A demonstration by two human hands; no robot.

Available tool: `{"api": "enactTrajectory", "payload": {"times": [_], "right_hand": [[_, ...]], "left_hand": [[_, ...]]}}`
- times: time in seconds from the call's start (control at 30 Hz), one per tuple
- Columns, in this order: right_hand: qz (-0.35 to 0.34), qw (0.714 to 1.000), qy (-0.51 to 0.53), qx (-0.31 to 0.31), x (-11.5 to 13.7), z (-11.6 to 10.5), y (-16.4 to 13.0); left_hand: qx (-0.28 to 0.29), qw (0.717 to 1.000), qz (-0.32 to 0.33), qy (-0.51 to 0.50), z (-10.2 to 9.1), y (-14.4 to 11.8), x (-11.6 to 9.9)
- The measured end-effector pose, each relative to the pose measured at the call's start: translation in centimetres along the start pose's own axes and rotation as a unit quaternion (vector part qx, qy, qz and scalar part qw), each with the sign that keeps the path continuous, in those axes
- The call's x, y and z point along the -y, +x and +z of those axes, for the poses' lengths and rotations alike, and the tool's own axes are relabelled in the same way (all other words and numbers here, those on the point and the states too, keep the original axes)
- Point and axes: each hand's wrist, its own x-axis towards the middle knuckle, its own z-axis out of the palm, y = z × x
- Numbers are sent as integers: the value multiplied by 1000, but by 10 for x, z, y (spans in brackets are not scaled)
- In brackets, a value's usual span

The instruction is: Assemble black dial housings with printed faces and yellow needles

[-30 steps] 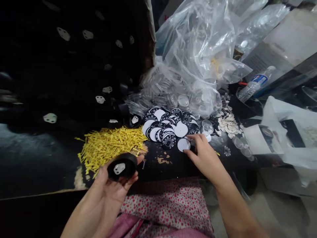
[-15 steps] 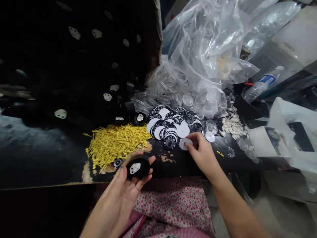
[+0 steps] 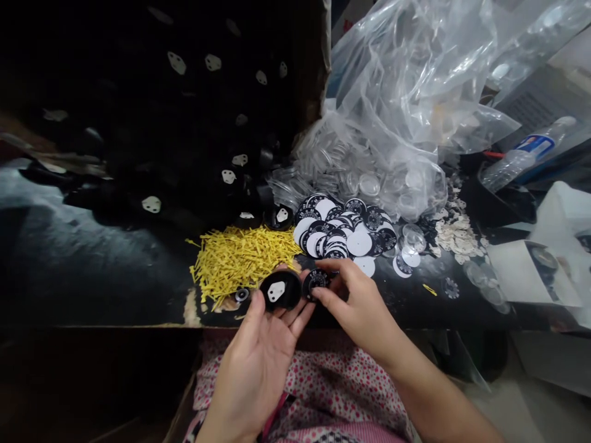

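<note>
Two hands now meet just in front of the yellow sticks (image 3: 242,258), where a second ago they worked well apart. My left hand (image 3: 263,357) has come up and forward, palm up, fingers curled under a black round case (image 3: 279,290) with a pale tab at its middle; it grips that case at the near right corner of the sticks. My right hand (image 3: 357,304) has left the pile of dial discs (image 3: 344,231), which lies just right of the sticks, and has come back toward me pinching one printed dial disc (image 3: 316,280) between thumb and fingertips, its edge touching or nearly touching the case; I cannot tell which. I judge the disc has been picked and is being brought to the case, so the fitting step looks to be at hand. For room, the table edge (image 3: 138,325) runs close below the sticks, and both hands hover right over it, above the flowered cloth on the lap (image 3: 323,381). Right of the sticks, past the discs, a heap of clear plastic bags (image 3: 406,104) crowds the far side; to their left the black surface is dim and I make out little there.
</note>
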Motion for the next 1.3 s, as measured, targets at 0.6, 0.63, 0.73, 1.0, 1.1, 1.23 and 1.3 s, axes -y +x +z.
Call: {"api": "enactTrajectory", "payload": {"times": [0.6, 0.63, 0.73, 1.0, 1.1, 1.23, 1.3], "right_hand": [[45, 997, 8, 60, 18, -3, 8], [47, 996, 13, 78, 18, -4, 6], [43, 990, 34, 132, 19, -5, -1], [-78, 952, -264, 136, 28, 18, 25], [-106, 910, -379, 132, 31, 35, 38], [-128, 900, -393, 135, 29, 40, 43], [-106, 914, -368, 137, 26, 36, 41]], "left_hand": [[70, 959, 49, 270, -31, 2, 4], [73, 958, 47, 274, -32, 1, 3], [62, 947, 45, 312, -36, -4, -1], [-52, 973, 71, 213, -53, -16, -19], [-71, 983, 86, 144, -46, -17, -22], [-59, 990, 84, 96, -40, -18, -22], [-59, 993, 68, 75, -38, -17, -21]]}}
